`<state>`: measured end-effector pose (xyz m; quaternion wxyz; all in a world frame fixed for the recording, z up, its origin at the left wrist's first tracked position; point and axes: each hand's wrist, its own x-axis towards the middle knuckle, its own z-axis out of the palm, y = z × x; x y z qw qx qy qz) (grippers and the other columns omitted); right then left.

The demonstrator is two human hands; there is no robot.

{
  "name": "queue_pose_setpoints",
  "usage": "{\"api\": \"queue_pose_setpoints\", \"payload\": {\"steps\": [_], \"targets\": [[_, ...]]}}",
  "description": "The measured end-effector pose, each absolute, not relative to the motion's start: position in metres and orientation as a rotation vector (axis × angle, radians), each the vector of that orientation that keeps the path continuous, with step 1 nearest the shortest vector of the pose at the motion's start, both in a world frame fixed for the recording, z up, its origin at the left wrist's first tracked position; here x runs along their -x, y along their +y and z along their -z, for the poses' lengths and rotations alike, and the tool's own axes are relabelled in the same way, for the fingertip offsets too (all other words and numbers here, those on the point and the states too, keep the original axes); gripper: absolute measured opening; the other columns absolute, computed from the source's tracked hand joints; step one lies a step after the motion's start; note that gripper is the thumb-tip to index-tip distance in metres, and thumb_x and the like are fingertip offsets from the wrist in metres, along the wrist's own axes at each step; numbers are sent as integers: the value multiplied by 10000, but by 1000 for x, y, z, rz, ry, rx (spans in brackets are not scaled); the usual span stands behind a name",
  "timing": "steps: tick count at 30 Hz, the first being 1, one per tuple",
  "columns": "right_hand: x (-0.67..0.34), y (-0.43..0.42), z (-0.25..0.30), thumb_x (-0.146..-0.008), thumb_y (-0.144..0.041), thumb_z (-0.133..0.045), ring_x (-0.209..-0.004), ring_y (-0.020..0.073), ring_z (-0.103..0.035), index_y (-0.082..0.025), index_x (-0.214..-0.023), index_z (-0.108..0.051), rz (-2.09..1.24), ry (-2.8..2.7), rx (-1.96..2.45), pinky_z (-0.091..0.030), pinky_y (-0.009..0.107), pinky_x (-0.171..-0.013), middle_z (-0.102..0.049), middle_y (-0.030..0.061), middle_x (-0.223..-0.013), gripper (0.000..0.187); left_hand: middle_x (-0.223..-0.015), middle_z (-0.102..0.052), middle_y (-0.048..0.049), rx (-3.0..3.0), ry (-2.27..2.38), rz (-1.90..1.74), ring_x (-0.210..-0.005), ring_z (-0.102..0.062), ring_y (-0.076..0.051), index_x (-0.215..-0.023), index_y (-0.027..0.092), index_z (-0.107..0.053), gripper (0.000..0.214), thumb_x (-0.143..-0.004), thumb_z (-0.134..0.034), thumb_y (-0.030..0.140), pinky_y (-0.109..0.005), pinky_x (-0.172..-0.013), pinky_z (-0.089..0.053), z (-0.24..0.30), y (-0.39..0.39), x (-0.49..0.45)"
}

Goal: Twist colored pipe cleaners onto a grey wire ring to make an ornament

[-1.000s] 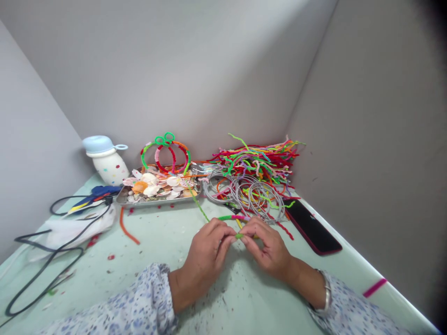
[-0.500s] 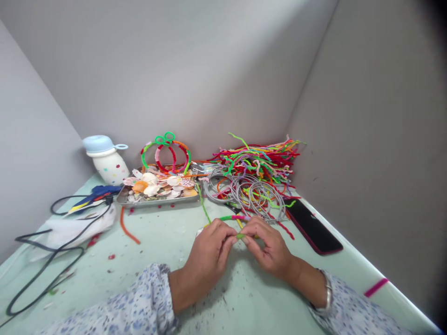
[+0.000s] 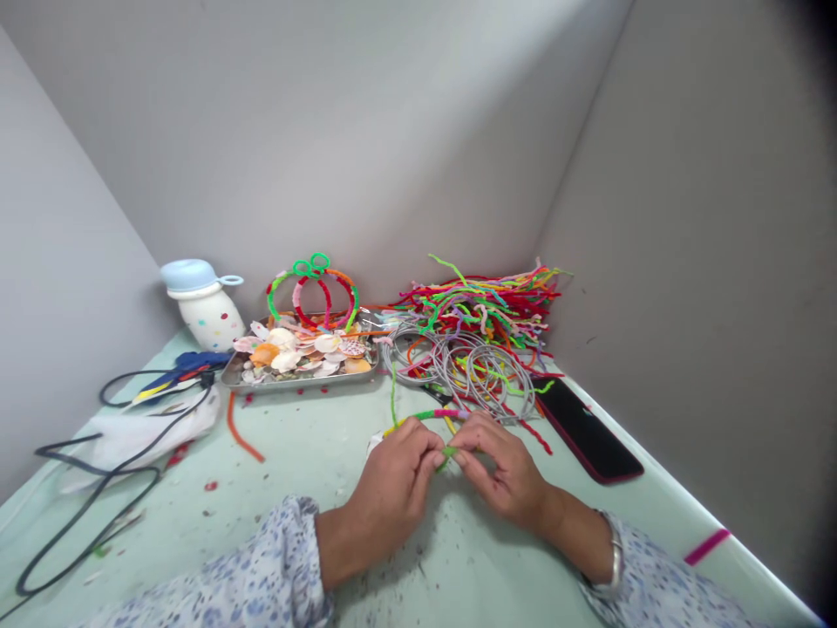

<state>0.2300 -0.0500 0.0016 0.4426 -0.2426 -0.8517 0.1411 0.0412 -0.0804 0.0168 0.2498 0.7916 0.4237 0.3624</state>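
Note:
My left hand (image 3: 396, 475) and my right hand (image 3: 500, 462) meet over the table, thumbs and fingertips pinched on a short stretch of green pipe cleaner (image 3: 447, 453). Just behind my fingers curves a ring wrapped in coloured pipe cleaner (image 3: 451, 413), with green, pink and lilac stretches; my hands hide its near part. From behind my left hand a light green strand (image 3: 393, 397) rises. Coils of grey wire (image 3: 500, 379) lie beyond my right hand, among loose pipe cleaners.
A metal tray (image 3: 301, 382) of seashells stands at the back, with finished wrapped rings (image 3: 357, 292) upright in it. Behind the coils is a heap of pipe cleaners (image 3: 490, 301). A bottle (image 3: 209, 316), black cable (image 3: 85, 471), orange strand (image 3: 241, 432) and phone (image 3: 588, 432) lie around.
The green piece between my fingertips shows a little more and bends downward. The light green strand now stands more upright. Both hands keep their pinch; the view has shifted slightly.

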Motion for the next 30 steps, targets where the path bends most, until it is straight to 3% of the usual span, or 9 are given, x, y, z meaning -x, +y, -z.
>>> {"api": "queue_pose_setpoints", "payload": {"steps": [7, 19, 30], "targets": [[-230, -49, -1, -883, -158, -479, -719, 181, -517, -203, -906, -559, -343, -2101, 628, -420, 364, -730, -589, 26, -762, 95, -852, -569, -33, -2105, 1122, -1018, -823, -528, -173, -891, 187, -604, 197, -951, -420, 223, -301, -747, -404, -21, -81, -41], [-229, -49, -2, -884, -155, -484, -719, 177, -519, -204, -911, -562, -357, -2106, 596, -423, 358, -722, -593, 23, -760, 96, -809, -536, -31, -2106, 1167, -989, -760, -499, -172, -797, 174, -534, 251, -962, -363, 254, -304, -694, -384, -17, -83, -43], [-230, -49, -4, -878, -178, -480, -726, 187, -532, -210, -930, -564, -324, -2119, 630, -422, 369, -731, -603, 28, -773, 104, -825, -548, -35, -2097, 1148, -958, -780, -516, -176, -847, 176, -571, 206, -948, -399, 226, -299, -711, -401, -20, -81, -43]]}}
